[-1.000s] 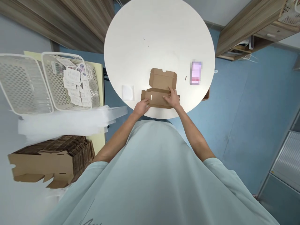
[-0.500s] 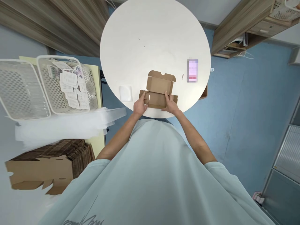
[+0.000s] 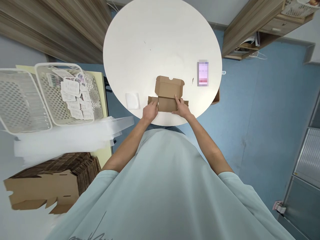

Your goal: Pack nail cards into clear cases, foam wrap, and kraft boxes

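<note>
A brown cardboard box (image 3: 168,104) lies partly folded near the front edge of the round white table, its lid panel (image 3: 170,88) opened away from me. My left hand (image 3: 150,111) is closed on the box's left end, fingers over the side flap (image 3: 152,99). The right end is gripped by my right hand (image 3: 183,108), the thumb reaching inside and the other fingers along the outer side. Some fingertips of both hands are hidden. To the left of the box lies a flat white packet (image 3: 132,101).
On the white table (image 3: 160,36), a pixelated phone-like rectangle (image 3: 202,73) lies at right. A side table at left bears a white basket (image 3: 97,96) of labelled packets, another basket (image 3: 17,100), white sheets (image 3: 62,138) and a stack of flat cardboard boxes (image 3: 45,186).
My left hand has shifted from thumb-inside at the front left corner to fingers over the left side flap. The right hand keeps its grip. The whole view has shifted slightly.
</note>
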Demonstrator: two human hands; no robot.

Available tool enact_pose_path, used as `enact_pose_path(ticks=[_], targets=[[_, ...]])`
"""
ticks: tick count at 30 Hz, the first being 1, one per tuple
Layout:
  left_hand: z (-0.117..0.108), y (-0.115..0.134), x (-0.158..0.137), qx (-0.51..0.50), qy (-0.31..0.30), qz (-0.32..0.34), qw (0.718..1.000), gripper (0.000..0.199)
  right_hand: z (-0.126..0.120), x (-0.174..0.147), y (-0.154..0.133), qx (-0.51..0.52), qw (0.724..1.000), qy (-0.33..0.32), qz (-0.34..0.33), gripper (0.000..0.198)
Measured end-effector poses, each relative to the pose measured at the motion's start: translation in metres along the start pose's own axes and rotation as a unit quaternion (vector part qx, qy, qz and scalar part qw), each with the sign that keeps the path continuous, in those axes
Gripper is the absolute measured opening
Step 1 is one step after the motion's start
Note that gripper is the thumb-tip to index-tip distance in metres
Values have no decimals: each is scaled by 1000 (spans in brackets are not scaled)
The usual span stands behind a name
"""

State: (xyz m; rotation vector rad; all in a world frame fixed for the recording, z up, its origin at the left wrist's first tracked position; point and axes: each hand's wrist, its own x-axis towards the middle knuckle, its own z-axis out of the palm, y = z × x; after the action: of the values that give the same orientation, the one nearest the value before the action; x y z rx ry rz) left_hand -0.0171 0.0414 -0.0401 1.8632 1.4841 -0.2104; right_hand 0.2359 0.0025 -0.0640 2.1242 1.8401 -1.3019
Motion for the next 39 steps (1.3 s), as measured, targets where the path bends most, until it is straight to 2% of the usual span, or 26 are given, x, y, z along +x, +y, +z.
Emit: enact_pose_path(ticks=[3,5,6,9,13,20,24,27,31,35,39], targets=[[0,-3,-3,-22,79,28,996,60,0,-2,-2,3,1000,0,2,141],[0,-9,-5,-35,141,-7,989,64,-2,-3,-3,4,1000,-3,4,142],[0,-12,-5,-40,152,-38,987,64,-3,-3,-4,5,1000,-5,5,142],[-3,-21,-2,-54,116,-112,985,50,-5,-4,-7,7,1000,-11,3,142],[-7,-23,2,-79,75,-136,985,30,-4,-5,-7,10,1000,-10,-7,141],[-8,-15,0,-150,100,-137,974,19,0,-5,-3,11,1000,-7,-22,146],[-10,-20,1,-186,75,-174,964,28,1,-5,-2,18,999,-9,-26,153],[-9,-20,-2,-197,52,-162,966,34,1,-5,-3,21,999,-10,-25,151],[-2,-8,-6,-195,40,-117,973,31,3,-6,-4,23,999,-10,-25,146],[4,3,-5,-155,40,-134,978,28,4,-6,-5,25,999,-11,-28,151],[6,4,-1,-108,31,-139,984,13,3,-7,-4,30,999,-19,-36,152]])
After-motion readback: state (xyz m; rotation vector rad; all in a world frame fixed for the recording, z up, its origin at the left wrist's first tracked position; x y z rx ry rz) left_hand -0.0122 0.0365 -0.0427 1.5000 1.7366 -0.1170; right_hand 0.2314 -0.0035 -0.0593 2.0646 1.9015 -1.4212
